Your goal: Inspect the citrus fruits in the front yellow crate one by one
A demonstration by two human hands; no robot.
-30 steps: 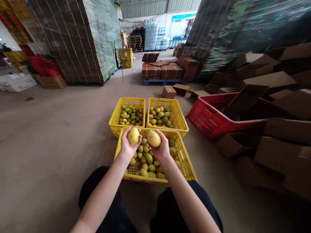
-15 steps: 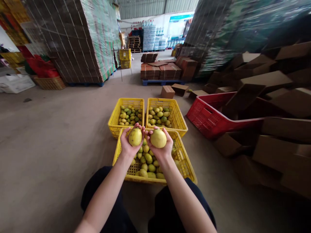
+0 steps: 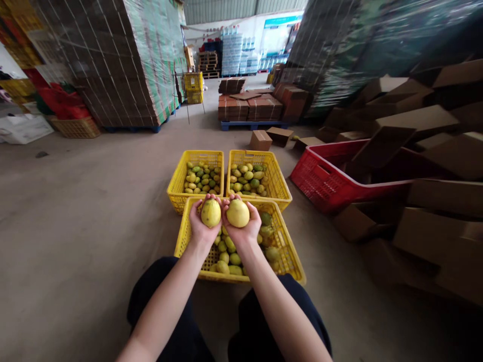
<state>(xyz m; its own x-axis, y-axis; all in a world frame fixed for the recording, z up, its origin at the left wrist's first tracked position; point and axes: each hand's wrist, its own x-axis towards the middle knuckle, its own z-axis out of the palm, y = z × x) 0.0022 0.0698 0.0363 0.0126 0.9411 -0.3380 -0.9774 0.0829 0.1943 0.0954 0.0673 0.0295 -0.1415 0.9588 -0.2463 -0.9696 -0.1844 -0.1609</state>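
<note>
My left hand (image 3: 204, 229) is cupped palm-up around a yellow, egg-shaped fruit (image 3: 211, 213) with dark specks. Beside it, my right hand (image 3: 245, 229) cradles a rounder, paler yellow fruit (image 3: 238, 213). The hands nearly touch at their inner edges, above the near yellow crate (image 3: 290, 251). Inside that crate lie several green and yellow fruits (image 3: 234, 259), partly hidden by my forearms. Behind it stand two more yellow crates side by side, the left one (image 3: 175, 188) and the right one (image 3: 281, 183), both holding similar fruit.
To the right is a red crate (image 3: 320, 188) with cardboard in it, beside a heap of open cardboard boxes (image 3: 426, 211). Flattened cartons (image 3: 249, 108) sit on a blue pallet (image 3: 241, 125) farther back. Tall wrapped stacks rise at left (image 3: 139, 60) and right (image 3: 324, 65).
My right hand has moved left with its fruit, and my left hand slightly right, so the two fruits are closer together. More fruit shows at the right of the near crate.
</note>
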